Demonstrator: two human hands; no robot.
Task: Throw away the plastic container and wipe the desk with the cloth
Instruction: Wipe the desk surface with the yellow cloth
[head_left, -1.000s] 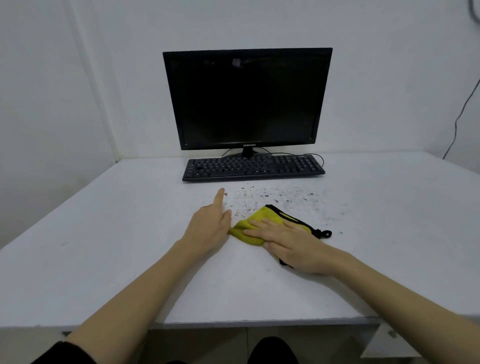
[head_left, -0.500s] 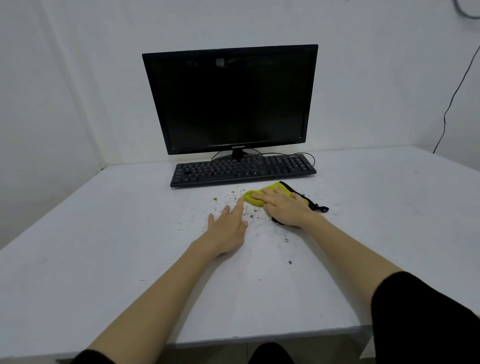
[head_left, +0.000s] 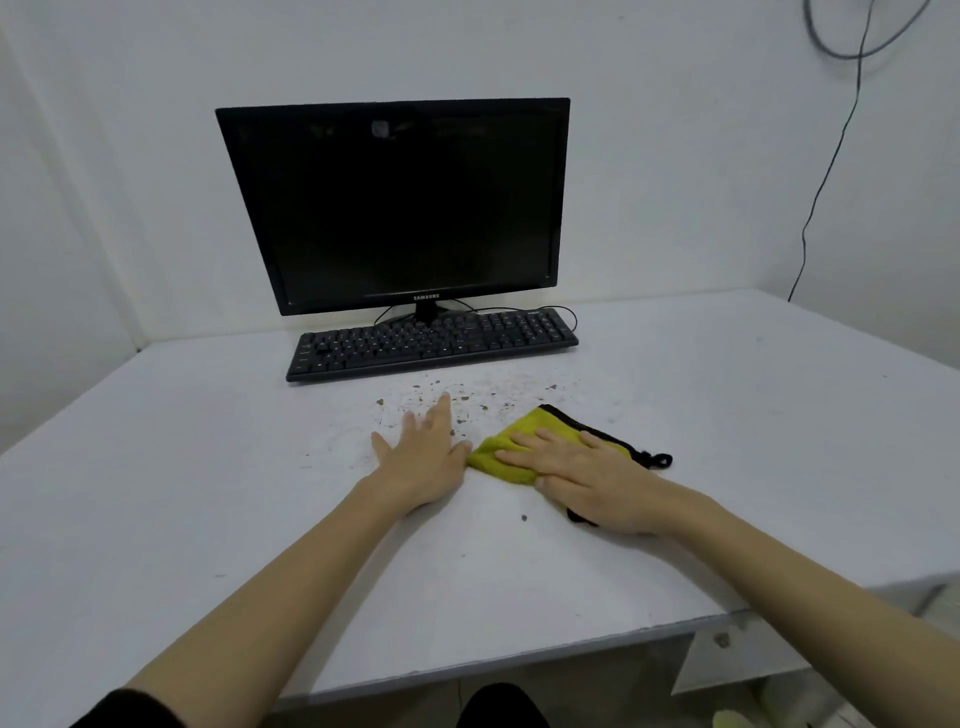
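Just then the right hand (head_left: 587, 478) lay flat, fingers spread, pressing the yellow cloth (head_left: 511, 449) onto the white desk (head_left: 156, 493) — not gripping it, only bearing down. The left hand (head_left: 423, 460) rested open, palm down, on the bare desk, its thumb touching the cloth's left edge. Dark crumbs (head_left: 467, 397) were scattered between the hands and the black keyboard (head_left: 431, 340), which sat before a dark monitor (head_left: 400, 202). The plastic container could not be seen — only the cloth.
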